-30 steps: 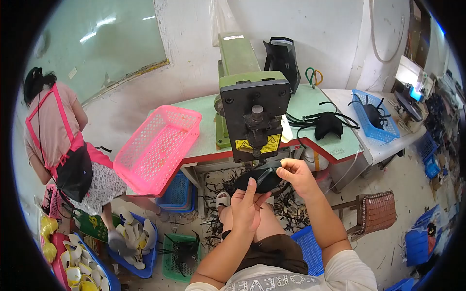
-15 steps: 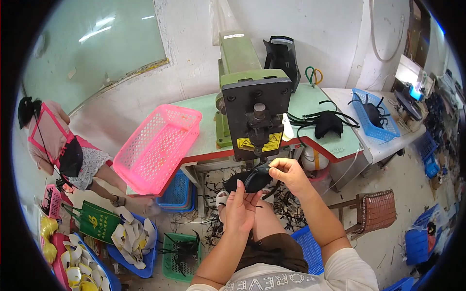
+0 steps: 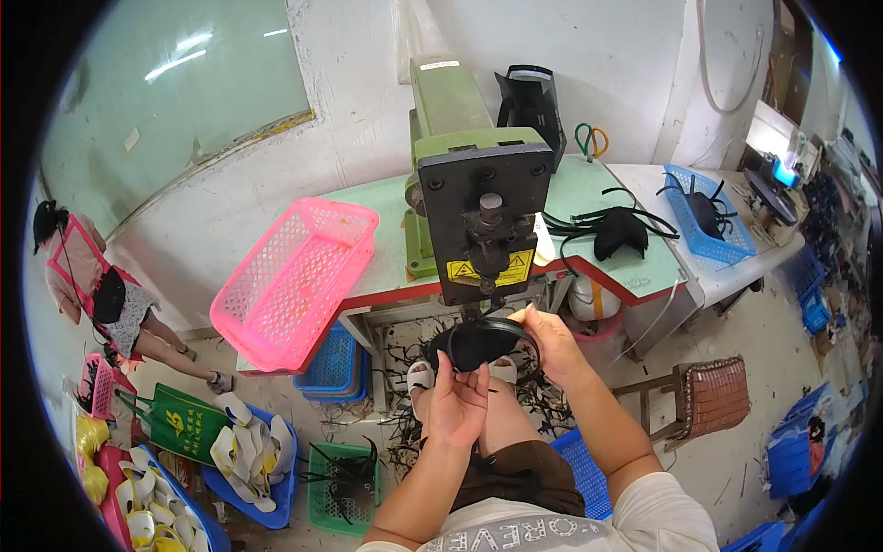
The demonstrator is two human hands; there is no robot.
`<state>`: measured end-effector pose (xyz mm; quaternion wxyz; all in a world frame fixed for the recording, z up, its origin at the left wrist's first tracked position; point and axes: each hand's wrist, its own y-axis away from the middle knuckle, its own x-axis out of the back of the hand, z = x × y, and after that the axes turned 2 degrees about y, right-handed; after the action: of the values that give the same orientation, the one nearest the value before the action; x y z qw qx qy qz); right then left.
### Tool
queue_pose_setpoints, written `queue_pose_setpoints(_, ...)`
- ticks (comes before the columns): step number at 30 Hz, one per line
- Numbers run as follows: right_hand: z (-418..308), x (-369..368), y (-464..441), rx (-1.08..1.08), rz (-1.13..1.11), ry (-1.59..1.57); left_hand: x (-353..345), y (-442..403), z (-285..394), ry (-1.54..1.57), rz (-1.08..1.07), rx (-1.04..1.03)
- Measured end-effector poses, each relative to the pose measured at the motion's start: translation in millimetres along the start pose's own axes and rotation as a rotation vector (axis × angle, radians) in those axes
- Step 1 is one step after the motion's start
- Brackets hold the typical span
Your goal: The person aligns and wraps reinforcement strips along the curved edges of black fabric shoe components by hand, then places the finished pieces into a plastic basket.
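A black moulded fabric piece (image 3: 478, 346) with a thin curved strip along its edge is held between my hands, below the head of a green press machine (image 3: 451, 101). My left hand (image 3: 460, 405) supports its lower edge, thumb raised against it. With fingers pinched, my right hand (image 3: 554, 348) grips the strip end at the right, and the strip arches over the piece. Above my hands, the machine's black head plate (image 3: 460, 207) carries a yellow warning label. A similar black piece with long strips (image 3: 621, 235) lies on the green tabletop to the right.
A pink basket (image 3: 276, 267) sits at the table's left. A blue basket (image 3: 704, 241) holds another black piece. Green basket (image 3: 317, 523), blue trays of white pieces (image 3: 244, 451), and a wooden stool (image 3: 713, 400) stand on the scrap-strewn floor. Another person (image 3: 97, 285) is at far left.
My right hand has lowered slightly and turned, and the strip now stands out as an arch from the black piece. The other person has moved slightly left, stepping away.
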<state>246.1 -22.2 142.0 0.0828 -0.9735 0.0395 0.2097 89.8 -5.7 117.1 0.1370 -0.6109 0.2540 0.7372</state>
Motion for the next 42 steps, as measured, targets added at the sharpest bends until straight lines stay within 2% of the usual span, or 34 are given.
queue_pose_setpoints(1, 1.7, 2.0, 2.5, 0.000, 0.001, 0.001, 2.9, -0.3, 0.8, 0.047, 0.021, 0.025)
queue_pose_setpoints(3, 3.3, 5.0, 7.3, -0.084, -0.087, 0.233, 11.1, -2.9, 4.8, 0.093, 0.041, 0.050)
queue_pose_setpoints(5, 0.4, -2.2, 13.3, -0.072, -0.145, 0.153, 20.5, -5.2, 12.5, 0.121, -0.034, 0.068)
queue_pose_setpoints(7, -0.5, -6.1, 16.1, -0.004, -0.183, 0.301, 21.7, -4.4, 18.4, 0.094, -0.012, 0.088)
queue_pose_setpoints(9, -3.0, -0.1, 16.0, 0.019, -0.211, 0.391, 28.0, -7.3, 25.4, -0.277, 0.167, 0.036)
queue_pose_setpoints(11, -19.2, 0.4, 14.7, 0.168, -0.249, 0.660, 56.0, -20.9, 37.4, -0.510, 0.354, -0.521)
queue_pose_setpoints(13, -28.5, 2.8, 13.6, 0.241, -0.277, 0.738, 9.1, -6.3, 38.2, -0.626, 0.284, -0.708)
queue_pose_setpoints(14, -30.9, 4.7, 13.7, 0.264, -0.320, 0.809, -4.1, -1.2, 40.2, -0.627, 0.288, -0.706)
queue_pose_setpoints(16, -33.1, 6.0, 14.2, 0.310, -0.365, 0.915, -21.6, 7.4, 43.6, -1.565, -0.250, -0.598)
queue_pose_setpoints(17, -33.2, 6.3, 15.1, 0.310, -0.368, 0.917, -27.7, 10.8, 40.1, -1.562, -0.248, -0.600)
queue_pose_setpoints(19, -31.9, 6.6, 19.3, 0.276, -0.188, 0.732, -36.7, 13.5, 28.3, -1.552, -0.212, -0.564)
queue_pose_setpoints(20, -29.6, 6.7, 20.9, 0.278, -0.185, 0.734, -36.0, 12.2, 26.5, -1.567, -0.196, -0.580)
queue_pose_setpoints(21, -25.7, 6.8, 22.2, 0.193, -0.076, 0.556, -34.1, 9.4, 23.5, -1.567, -0.201, -0.577)
queue_pose_setpoints(22, -23.0, 7.3, 22.5, 0.107, 0.031, 0.377, -31.5, 6.2, 19.8, -1.551, -0.216, -0.665)
queue_pose_setpoints(23, -22.4, 8.3, 21.8, 0.107, 0.033, 0.379, -30.3, 4.5, 16.4, -1.533, -0.229, -0.753)
queue_pose_setpoints(26, -16.7, 12.5, 14.0, 0.084, 0.097, 0.234, -38.0, 3.1, 10.3, -1.556, -0.164, -0.789)
queue_pose_setpoints(33, -16.1, 14.2, -0.9, 0.090, 0.083, 0.172, -47.3, -3.2, 9.9, -1.505, -0.154, -0.774)
queue_pose_setpoints(38, -14.1, 12.5, -3.9, 0.055, 0.074, 0.133, -46.3, -6.4, 13.8, -1.357, -0.184, -0.738)
queue_pose_setpoints(42, -9.5, 8.5, -2.6, 0.066, 0.091, 0.125, -47.9, -5.5, 17.3, -1.371, -0.206, -0.787)
